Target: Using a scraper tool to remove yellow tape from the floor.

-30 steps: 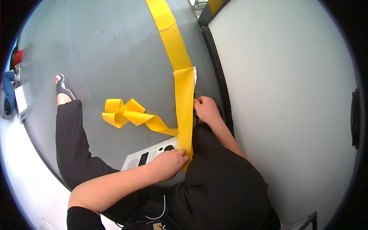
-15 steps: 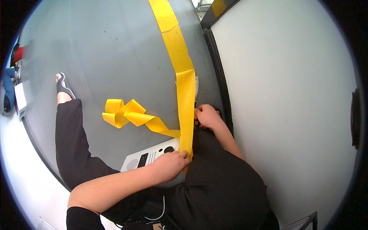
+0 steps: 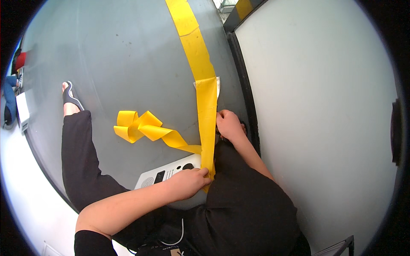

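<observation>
Nearest: black trousers (image 3: pixel 252 192) of the person, who sits low over the grey floor (image 3: pixel 128 77). Left hand (image 3: pixel 189 184) just beyond the lap: fingers (image 3: pixel 204 172) pinched together on the lower part of a yellow strip (image 3: pixel 207 113), next to no gap between them. Strip runs straight away from these fingers, its tail end just below them.

White device (image 3: pixel 167 171) with round speaker grille, slots and black round part lies left of the left fingers, partly covered by that hand and forearm. Casing closed up; inside cannot be seen.

Right hand (image 3: pixel 230 125) farther out, on the strip's right side: fingers (image 3: pixel 220 117) curled close together against or right beside its edge. Cannot tell whether they grip it. Dark footwear (image 3: pixel 244 127) partly hidden just right of this hand.

Loose yellow ribbon (image 3: pixel 147 128) lies twisted and looped, well left of the right fingers, its near end meeting the strip beyond the left fingers.

Beyond the right fingers: whitish scrap (image 3: pixel 218 88) sticks out beside the strip's far end, which meets a yellow floor line (image 3: pixel 188 36) leading away. Far left of both hands: white box-like thing (image 3: pixel 22 110), contents cannot be told, beside another person's blue-trousered leg (image 3: pixel 9 96).
</observation>
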`<act>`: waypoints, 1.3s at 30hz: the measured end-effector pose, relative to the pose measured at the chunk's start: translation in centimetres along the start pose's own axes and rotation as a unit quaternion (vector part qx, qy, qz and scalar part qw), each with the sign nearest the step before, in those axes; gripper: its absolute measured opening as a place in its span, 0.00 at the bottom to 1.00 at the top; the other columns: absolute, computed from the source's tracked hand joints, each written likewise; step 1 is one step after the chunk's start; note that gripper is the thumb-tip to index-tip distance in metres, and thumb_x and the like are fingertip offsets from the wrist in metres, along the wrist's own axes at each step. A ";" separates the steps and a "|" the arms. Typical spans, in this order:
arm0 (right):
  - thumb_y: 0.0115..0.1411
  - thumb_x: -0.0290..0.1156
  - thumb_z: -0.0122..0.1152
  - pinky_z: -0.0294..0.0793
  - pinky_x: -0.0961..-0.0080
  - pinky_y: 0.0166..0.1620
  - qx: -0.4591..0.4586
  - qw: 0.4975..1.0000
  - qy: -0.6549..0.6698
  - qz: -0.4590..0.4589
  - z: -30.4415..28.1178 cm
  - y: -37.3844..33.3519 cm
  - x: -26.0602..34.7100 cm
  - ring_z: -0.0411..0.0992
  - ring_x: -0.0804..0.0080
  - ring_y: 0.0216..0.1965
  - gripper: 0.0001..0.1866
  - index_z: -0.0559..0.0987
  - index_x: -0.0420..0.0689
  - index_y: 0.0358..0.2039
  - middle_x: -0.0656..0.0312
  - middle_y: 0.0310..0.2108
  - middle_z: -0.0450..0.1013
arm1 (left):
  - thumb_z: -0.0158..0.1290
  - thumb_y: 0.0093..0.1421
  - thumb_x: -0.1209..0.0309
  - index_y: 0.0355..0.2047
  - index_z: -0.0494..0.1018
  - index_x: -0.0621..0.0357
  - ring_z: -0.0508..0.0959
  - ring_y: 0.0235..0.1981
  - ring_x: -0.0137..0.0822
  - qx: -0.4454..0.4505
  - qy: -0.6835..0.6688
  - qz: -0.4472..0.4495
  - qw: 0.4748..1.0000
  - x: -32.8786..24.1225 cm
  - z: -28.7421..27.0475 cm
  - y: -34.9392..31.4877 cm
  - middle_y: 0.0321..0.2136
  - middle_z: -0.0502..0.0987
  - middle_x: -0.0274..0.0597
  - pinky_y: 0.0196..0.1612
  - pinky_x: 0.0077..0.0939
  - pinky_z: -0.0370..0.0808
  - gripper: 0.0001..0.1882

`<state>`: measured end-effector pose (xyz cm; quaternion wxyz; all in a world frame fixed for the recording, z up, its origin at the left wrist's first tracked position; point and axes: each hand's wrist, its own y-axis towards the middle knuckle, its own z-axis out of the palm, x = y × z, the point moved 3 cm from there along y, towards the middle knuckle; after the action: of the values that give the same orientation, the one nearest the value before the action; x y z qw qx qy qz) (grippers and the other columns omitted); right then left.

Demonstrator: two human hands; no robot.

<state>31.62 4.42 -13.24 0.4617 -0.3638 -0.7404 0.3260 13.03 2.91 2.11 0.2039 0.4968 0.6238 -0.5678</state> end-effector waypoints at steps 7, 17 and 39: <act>0.62 0.41 0.50 0.72 0.61 0.48 0.088 0.995 -0.054 -0.009 -0.7 -1.5 1.0 0.75 0.49 0.44 0.21 0.77 0.34 0.42 0.43 0.40 0.76 | 0.48 0.56 0.77 0.43 0.72 0.61 0.75 0.44 0.47 -0.001 -0.018 0.000 1.000 -0.3 -0.1 0.0 0.39 0.71 0.49 0.47 0.37 0.74 0.14; 0.62 0.43 0.53 0.73 0.61 0.44 0.051 0.995 -0.062 -0.054 -0.5 -2.8 1.2 0.76 0.48 0.40 0.22 0.77 0.32 0.40 0.43 0.36 0.77 | 0.52 0.50 0.80 0.39 0.74 0.60 0.75 0.42 0.48 -0.038 -0.067 0.011 0.997 -0.3 -0.5 0.1 0.39 0.73 0.47 0.47 0.38 0.74 0.14; 0.63 0.39 0.53 0.72 0.66 0.37 0.066 0.993 -0.008 -0.101 -0.1 0.4 -0.4 0.76 0.57 0.32 0.18 0.78 0.33 0.35 0.46 0.31 0.77 | 0.49 0.52 0.77 0.30 0.68 0.63 0.76 0.37 0.52 -0.291 -0.124 -0.121 0.941 1.4 -12.1 -1.3 0.32 0.75 0.50 0.41 0.39 0.73 0.05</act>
<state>31.94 4.29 -13.72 0.5098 -0.2529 -0.7537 0.3287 15.08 14.69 4.96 0.3454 0.2620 0.7871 -0.4387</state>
